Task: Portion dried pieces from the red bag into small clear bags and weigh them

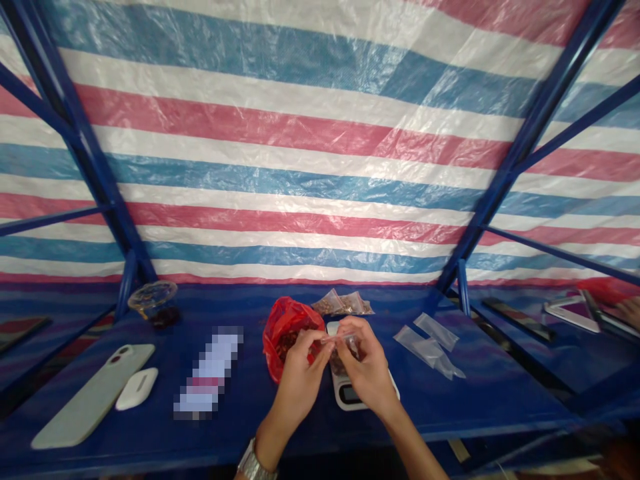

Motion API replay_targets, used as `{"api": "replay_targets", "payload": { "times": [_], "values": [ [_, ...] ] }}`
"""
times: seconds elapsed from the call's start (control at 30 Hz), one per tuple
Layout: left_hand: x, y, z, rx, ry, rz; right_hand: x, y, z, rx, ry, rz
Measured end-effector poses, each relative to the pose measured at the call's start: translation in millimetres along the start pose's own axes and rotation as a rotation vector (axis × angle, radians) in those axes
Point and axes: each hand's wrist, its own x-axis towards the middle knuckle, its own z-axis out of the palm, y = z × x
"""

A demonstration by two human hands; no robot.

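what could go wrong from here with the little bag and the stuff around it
The left hand and right hand pinch the small bag by its top, over the scale; if the grip slips, brown bits might spill onto it.
The red bag gapes open close beside the left hand, so a nudge could tip some contents out.
The flat clear bags lie loose to the right; a brushing arm might scatter them.

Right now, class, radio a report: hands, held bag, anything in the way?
Left hand and right hand pinching small clear bag over white scale. Right hand partly hiding scale. Red bag close beside left hand.
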Motion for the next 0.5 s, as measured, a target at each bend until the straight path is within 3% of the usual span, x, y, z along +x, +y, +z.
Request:
{"api": "replay_targets", "payload": {
  "times": [0.3,0.5],
  "values": [
    [-6,6,-7,-0.002,0.002,0.049,-5,0,-2,0.079,-0.044,0.042],
    [-6,8,-10,0.084,0.051,0.051,-7,-8,-10,-0.006,-0.062,0.019]
  ]
}}
